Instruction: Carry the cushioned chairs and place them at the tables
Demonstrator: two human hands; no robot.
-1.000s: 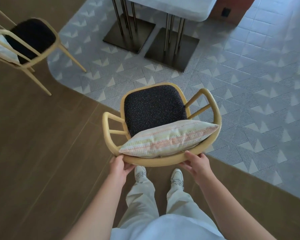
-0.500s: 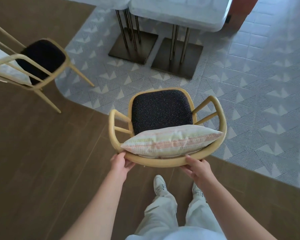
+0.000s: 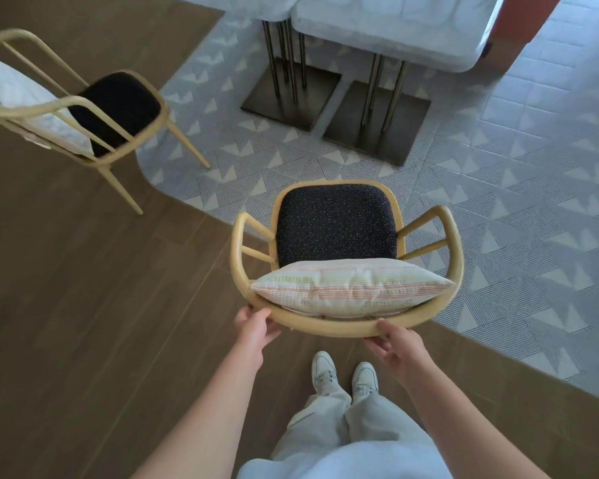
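Note:
In front of me is a yellow-framed chair [image 3: 336, 324] with a dark speckled seat and a striped pillow [image 3: 348, 286] against its curved backrest. My left hand [image 3: 255, 328] grips the backrest rail at its left end. My right hand [image 3: 396, 347] holds the same rail from below at its right end. The chair faces two white-topped tables [image 3: 388, 25] on metal pedestal bases at the top of the view. A second, similar chair [image 3: 94, 112] stands at the upper left, with a pale pillow on it.
The tables' square dark base plates [image 3: 377, 122] rest on grey patterned tile. Brown wood flooring lies under me and to the left, meeting the tile along a curved edge. A red-brown panel [image 3: 526, 19] stands at the top right. My shoes [image 3: 343, 375] are just behind the chair.
The chair and I have moved forward toward the tables, which now show more of their tops. Both hands keep their hold on the backrest rail.

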